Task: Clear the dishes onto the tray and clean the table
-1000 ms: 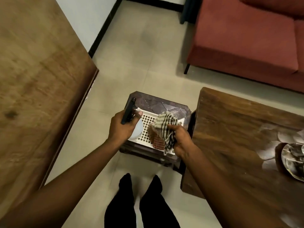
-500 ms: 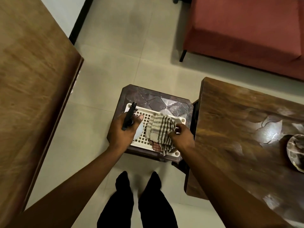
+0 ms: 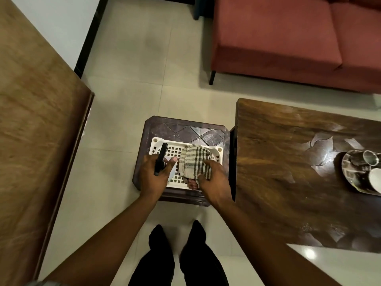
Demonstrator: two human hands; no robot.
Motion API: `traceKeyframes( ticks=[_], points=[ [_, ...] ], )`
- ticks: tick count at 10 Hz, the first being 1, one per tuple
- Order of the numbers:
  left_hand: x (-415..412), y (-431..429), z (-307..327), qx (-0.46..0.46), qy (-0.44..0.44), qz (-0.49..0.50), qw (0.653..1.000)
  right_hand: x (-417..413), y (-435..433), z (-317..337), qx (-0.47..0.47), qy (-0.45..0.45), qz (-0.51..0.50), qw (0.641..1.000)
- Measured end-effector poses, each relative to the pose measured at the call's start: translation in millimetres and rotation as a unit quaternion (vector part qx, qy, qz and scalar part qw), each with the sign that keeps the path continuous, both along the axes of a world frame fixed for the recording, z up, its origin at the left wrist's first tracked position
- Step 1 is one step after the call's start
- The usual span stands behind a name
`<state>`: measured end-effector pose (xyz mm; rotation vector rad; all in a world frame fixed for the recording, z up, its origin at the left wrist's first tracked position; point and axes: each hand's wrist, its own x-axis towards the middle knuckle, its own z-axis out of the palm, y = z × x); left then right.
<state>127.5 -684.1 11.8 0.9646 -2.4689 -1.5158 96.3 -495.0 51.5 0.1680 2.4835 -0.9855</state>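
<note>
**A:** Two hands over one small white tray [image 3: 218,150], and both of yours are busy. Your left hand [image 3: 153,178] is closed round the black head of a spray bottle [image 3: 160,159]; your right hand [image 3: 214,180] rests with fingers bent on the checked cloth [image 3: 193,162], which lies bunched in the tray over something reddish I cannot make out.

**B:** What could go wrong for you here?

**A:** The tray sits on a dark stool [image 3: 185,131], near its front edge. If you drag the cloth out sideways, I'd judge it could pull the light tray along or catch whatever lies beneath. Squeeze the trigger by accident and you wet the floor, not the wood.

**B:** And the dishes?

**A:** Well apart from you, at the far right of the dark wooden tabletop [image 3: 278,162]: a plate [image 3: 350,172] with cups on it, not yet cleared. The tabletop shows pale smears around the plate.

**B:** The room?

**A:** Pale floor tiles [image 3: 144,69], a red sofa [image 3: 288,38] beyond, and a second brown wooden surface [image 3: 37,120] at your left.
</note>
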Motion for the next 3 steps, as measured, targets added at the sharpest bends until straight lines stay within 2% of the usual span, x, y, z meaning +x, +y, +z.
traceKeyframes(
  ticks=[2, 3],
  points=[
    [-2, 3, -4, -0.033, 0.024, 0.003, 0.999, 23, 15, -3, -0.012, 0.038, 0.000, 0.999],
    [10, -8, -5, -0.054, 0.013, -0.059, 0.997, 22, 17, 1, 0.002, 0.064, -0.011, 0.998]
  ],
)
